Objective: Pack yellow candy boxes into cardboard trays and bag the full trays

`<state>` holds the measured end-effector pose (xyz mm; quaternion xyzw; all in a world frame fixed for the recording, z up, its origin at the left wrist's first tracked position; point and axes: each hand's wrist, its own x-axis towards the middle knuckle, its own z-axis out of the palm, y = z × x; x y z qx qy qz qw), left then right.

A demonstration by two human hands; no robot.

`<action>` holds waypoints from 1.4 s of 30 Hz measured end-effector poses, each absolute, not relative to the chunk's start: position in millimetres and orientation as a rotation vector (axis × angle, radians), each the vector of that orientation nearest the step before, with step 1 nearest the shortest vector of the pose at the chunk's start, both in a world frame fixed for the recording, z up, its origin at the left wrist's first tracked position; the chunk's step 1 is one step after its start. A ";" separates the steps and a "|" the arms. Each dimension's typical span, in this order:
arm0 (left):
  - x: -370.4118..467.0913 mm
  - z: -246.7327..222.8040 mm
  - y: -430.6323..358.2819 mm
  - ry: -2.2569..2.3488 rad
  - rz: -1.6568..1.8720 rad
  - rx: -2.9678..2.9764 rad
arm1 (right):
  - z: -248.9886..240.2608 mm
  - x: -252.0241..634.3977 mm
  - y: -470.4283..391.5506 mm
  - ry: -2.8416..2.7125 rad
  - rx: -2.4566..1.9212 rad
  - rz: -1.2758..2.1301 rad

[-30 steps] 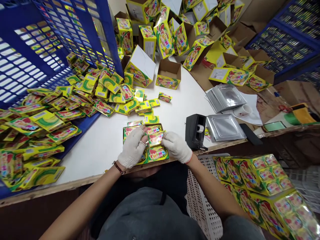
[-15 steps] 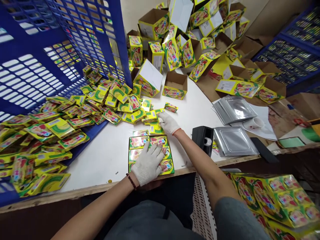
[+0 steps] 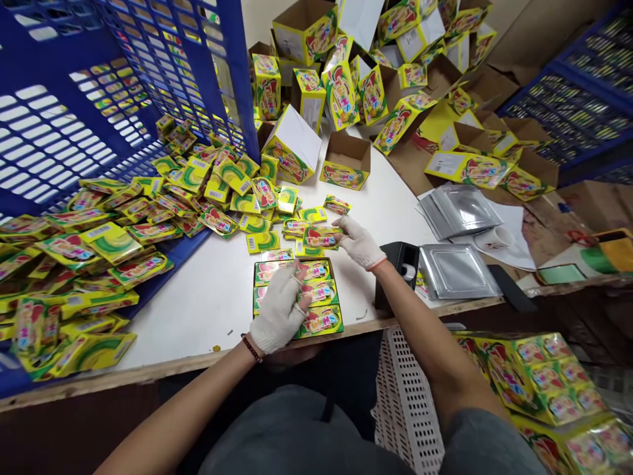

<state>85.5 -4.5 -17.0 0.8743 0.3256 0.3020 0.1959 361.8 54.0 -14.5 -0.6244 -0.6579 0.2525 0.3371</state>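
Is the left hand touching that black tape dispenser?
Apart. The head view shows packs and white tabletop between the left hand and the black tape dispenser.

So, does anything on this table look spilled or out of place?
Yes: loose packets sprawl from the blue crate onto the white tabletop, jumbled at all angles, unlike the neat rows beneath the left hand. A small yellow scrap near the tabletop's front edge also looks like stray litter; I can't tell what it is.

From where I'm sitting, the tape dispenser (image 3: 399,251)'s got the filled box (image 3: 337,293) left, sheet stacks (image 3: 459,272) right, cartons (image 3: 373,95) behind.
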 end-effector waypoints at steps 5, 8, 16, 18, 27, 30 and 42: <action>89.2 -19.2 9.6 1.088 0.900 2.457 | -16.1 350.4 7.1 -1.684 -1.528 0.849; 98.5 -8.1 19.8 1.044 0.547 2.680 | -29.2 326.5 3.3 -1.714 -1.554 0.624; 96.3 0.4 33.1 1.006 0.256 2.852 | -50.5 293.6 -1.2 -1.903 -1.597 0.416; 94.5 -1.4 32.3 0.991 0.248 2.867 | -44.1 293.2 -6.0 -2.022 -1.653 0.368; 104.4 3.1 34.0 1.045 0.192 2.859 | -36.0 297.1 3.2 -2.216 -1.743 0.607; 110.9 12.3 34.2 1.056 0.159 2.855 | -34.1 315.5 -1.6 -1.996 -1.564 0.733; 121.4 0.5 38.5 0.722 0.187 3.000 | -3.2 535.6 -101.2 -0.971 -2.590 0.241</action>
